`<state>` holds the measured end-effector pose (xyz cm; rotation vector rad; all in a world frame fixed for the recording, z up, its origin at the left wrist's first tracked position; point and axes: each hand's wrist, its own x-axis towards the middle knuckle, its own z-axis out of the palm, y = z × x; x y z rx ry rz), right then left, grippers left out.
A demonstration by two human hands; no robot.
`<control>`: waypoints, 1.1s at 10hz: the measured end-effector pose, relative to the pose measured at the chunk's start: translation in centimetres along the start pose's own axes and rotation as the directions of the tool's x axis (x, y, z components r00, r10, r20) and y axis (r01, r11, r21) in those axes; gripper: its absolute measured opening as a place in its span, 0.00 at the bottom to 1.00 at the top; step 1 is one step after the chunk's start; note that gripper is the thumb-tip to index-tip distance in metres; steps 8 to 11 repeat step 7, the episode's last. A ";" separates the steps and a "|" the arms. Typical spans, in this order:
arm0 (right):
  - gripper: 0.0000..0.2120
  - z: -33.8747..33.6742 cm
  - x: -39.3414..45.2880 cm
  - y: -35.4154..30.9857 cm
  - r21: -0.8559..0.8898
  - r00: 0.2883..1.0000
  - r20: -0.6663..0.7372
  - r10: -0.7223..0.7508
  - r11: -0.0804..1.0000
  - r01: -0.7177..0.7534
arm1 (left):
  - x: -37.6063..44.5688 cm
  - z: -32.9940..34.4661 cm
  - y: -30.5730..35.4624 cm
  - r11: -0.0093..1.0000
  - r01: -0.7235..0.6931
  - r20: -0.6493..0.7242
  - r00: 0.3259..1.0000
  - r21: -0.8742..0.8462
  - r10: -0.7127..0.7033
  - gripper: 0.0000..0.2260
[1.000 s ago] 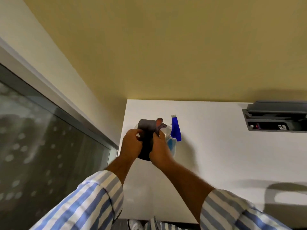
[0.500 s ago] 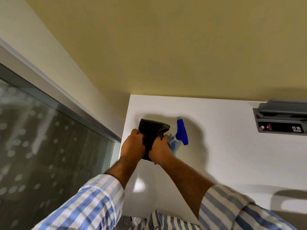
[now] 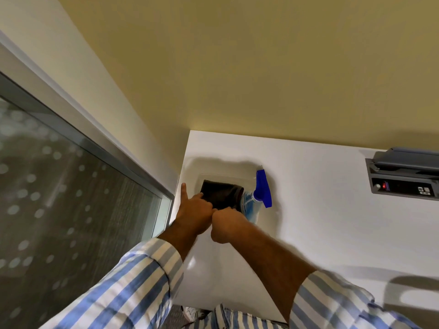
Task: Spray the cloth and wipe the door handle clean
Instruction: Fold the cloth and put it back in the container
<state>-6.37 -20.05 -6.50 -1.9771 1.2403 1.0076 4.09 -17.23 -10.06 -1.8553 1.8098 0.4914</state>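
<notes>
Both my hands are on the dark cloth (image 3: 222, 194), which lies on the white tabletop (image 3: 320, 222) near its corner by the wall. My left hand (image 3: 194, 213) pinches the cloth's near left edge, one finger sticking up. My right hand (image 3: 225, 225) is curled into a fist at the cloth's near edge; whether that grip holds fabric, I cannot tell. The spray bottle (image 3: 257, 198) sits just right of the cloth, touching it.
</notes>
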 end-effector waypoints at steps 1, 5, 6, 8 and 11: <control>0.36 0.7 1.1 0.4 -0.021 0.999 0.026 0.026 0.999 -0.026 | 0.1 0.1 0.0 0.999 -0.042 -0.003 0.999 0.008 0.042 0.14; 0.41 0.6 -3.1 1.6 0.030 0.962 -0.194 -0.193 0.979 0.203 | -3.2 2.5 -2.1 0.957 -0.052 -0.389 0.919 -0.284 -0.065 0.19; 0.41 0.7 -5.2 1.5 -0.015 0.925 -0.237 -0.296 0.953 0.302 | -7.0 3.3 -1.8 0.944 0.051 -0.429 0.881 -0.327 -0.197 0.26; 0.41 0.9 -6.3 1.6 -0.041 0.902 -0.229 -0.366 0.929 0.367 | -9.2 4.6 -1.7 0.894 0.089 -0.464 0.830 -0.439 -0.310 0.28; 0.41 0.9 -6.3 1.6 -0.041 0.902 -0.229 -0.366 0.929 0.367 | -9.2 4.6 -1.7 0.894 0.089 -0.464 0.830 -0.439 -0.310 0.28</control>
